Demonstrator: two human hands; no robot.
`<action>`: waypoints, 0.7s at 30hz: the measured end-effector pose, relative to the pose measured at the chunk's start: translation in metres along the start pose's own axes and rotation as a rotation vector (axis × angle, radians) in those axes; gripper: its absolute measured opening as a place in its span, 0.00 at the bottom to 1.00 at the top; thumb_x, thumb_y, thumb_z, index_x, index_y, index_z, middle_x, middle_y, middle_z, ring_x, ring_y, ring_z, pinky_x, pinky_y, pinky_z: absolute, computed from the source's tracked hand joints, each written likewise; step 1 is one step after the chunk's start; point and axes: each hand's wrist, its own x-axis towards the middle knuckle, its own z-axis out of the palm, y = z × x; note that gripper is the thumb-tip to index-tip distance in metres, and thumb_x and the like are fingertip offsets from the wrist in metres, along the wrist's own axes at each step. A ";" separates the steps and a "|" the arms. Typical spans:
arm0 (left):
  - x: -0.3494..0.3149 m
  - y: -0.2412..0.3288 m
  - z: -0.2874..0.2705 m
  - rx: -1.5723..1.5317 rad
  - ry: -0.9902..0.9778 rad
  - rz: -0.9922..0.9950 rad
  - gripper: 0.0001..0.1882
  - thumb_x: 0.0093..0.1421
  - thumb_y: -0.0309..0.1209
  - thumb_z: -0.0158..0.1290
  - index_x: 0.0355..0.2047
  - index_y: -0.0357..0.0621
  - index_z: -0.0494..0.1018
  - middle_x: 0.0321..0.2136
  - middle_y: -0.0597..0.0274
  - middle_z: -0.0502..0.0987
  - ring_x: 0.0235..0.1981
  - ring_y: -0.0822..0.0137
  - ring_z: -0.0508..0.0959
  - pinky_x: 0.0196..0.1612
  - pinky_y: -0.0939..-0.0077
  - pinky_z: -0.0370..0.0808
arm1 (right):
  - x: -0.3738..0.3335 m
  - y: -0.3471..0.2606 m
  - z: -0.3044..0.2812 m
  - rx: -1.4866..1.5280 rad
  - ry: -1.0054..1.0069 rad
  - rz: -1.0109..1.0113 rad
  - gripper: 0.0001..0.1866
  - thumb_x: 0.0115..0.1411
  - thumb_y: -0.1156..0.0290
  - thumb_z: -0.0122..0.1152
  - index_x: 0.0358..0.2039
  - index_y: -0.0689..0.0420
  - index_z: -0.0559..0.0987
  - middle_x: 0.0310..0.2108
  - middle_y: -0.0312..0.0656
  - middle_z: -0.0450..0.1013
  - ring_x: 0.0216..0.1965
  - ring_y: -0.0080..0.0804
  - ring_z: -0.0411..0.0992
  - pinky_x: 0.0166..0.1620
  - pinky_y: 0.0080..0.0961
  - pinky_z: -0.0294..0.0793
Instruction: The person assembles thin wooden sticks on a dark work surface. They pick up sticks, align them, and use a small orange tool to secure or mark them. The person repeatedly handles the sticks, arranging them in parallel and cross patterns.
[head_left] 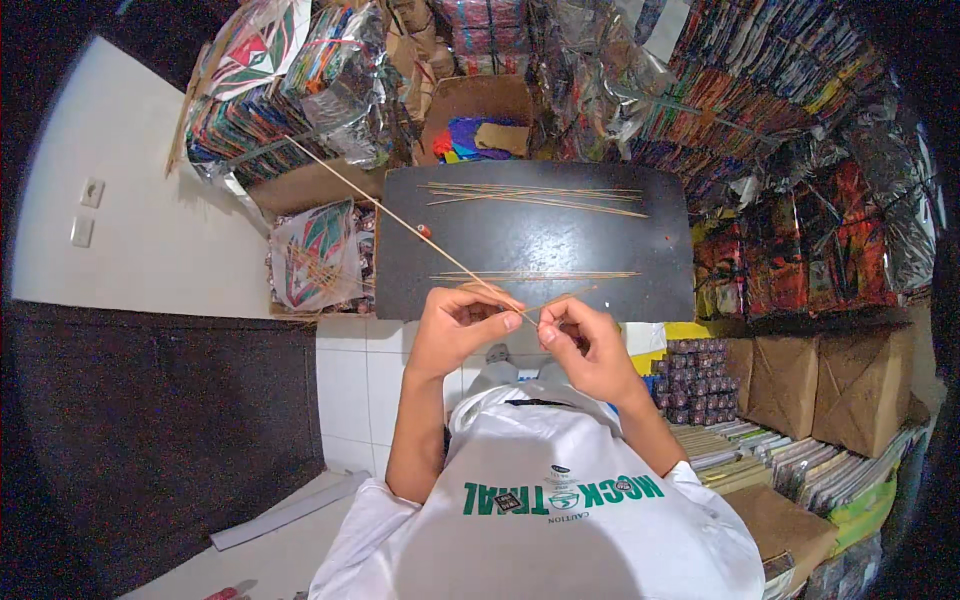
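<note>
A long thin bamboo stick slants from the far left down to my hands, in front of my chest at the table's near edge. My left hand pinches it close to its near end between thumb and fingers. Just right of that, the thumb and fingertips of my right hand are closed at the stick's tip. Whether they grip the tip itself or something fine on it is too small to tell. Several similar sticks lie loosely crossed at the table's far side. Another row of thin sticks lies just beyond my hands.
The dark table carries a small orange-red spool on its left. A box with printed kite-like sheets stands at left. Tall stacks of folded colourful packs rise behind. Dark small items and cartons sit at right.
</note>
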 end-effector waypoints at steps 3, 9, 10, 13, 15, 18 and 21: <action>0.000 0.003 0.000 -0.002 -0.009 -0.028 0.10 0.52 0.25 0.69 0.35 0.36 0.83 0.35 0.58 0.83 0.35 0.71 0.79 0.37 0.78 0.76 | 0.000 -0.006 0.001 -0.033 0.025 -0.013 0.06 0.66 0.68 0.59 0.37 0.57 0.75 0.21 0.31 0.70 0.20 0.14 0.61 0.23 0.21 0.58; -0.001 0.004 -0.001 0.074 -0.021 0.016 0.10 0.52 0.25 0.69 0.34 0.36 0.84 0.36 0.58 0.83 0.37 0.71 0.79 0.40 0.76 0.75 | -0.002 -0.009 0.001 -0.082 0.031 -0.015 0.06 0.64 0.70 0.60 0.37 0.58 0.76 0.22 0.31 0.71 0.20 0.16 0.62 0.24 0.22 0.59; -0.001 0.004 -0.001 0.071 -0.020 0.015 0.10 0.52 0.25 0.69 0.34 0.36 0.84 0.36 0.58 0.83 0.38 0.70 0.79 0.41 0.76 0.75 | -0.002 -0.009 0.001 -0.083 0.034 -0.024 0.06 0.64 0.70 0.60 0.37 0.59 0.76 0.22 0.32 0.71 0.20 0.16 0.62 0.24 0.22 0.59; -0.002 0.004 -0.001 0.073 -0.020 0.018 0.10 0.52 0.26 0.69 0.34 0.36 0.84 0.36 0.57 0.83 0.39 0.70 0.79 0.42 0.75 0.75 | -0.002 -0.009 0.001 -0.062 0.021 -0.024 0.06 0.64 0.70 0.60 0.37 0.59 0.76 0.24 0.33 0.71 0.20 0.16 0.62 0.24 0.21 0.59; -0.002 0.002 -0.003 0.094 -0.024 0.033 0.10 0.52 0.26 0.70 0.34 0.36 0.84 0.36 0.57 0.83 0.39 0.69 0.79 0.42 0.75 0.76 | -0.003 -0.005 0.002 -0.040 0.027 -0.043 0.06 0.64 0.70 0.60 0.37 0.59 0.76 0.25 0.32 0.71 0.21 0.15 0.61 0.25 0.21 0.59; -0.003 0.003 -0.001 0.093 -0.016 0.045 0.09 0.52 0.26 0.69 0.33 0.36 0.84 0.36 0.56 0.84 0.39 0.68 0.79 0.43 0.72 0.76 | -0.003 -0.005 0.000 0.022 -0.014 0.015 0.06 0.65 0.71 0.60 0.38 0.59 0.76 0.27 0.31 0.72 0.24 0.14 0.63 0.27 0.19 0.62; -0.003 0.001 0.000 0.115 -0.009 0.077 0.09 0.52 0.26 0.69 0.32 0.36 0.84 0.35 0.55 0.84 0.40 0.67 0.80 0.43 0.71 0.76 | -0.004 -0.004 0.000 0.146 -0.036 0.074 0.05 0.67 0.71 0.58 0.39 0.59 0.75 0.30 0.30 0.72 0.29 0.14 0.67 0.31 0.17 0.67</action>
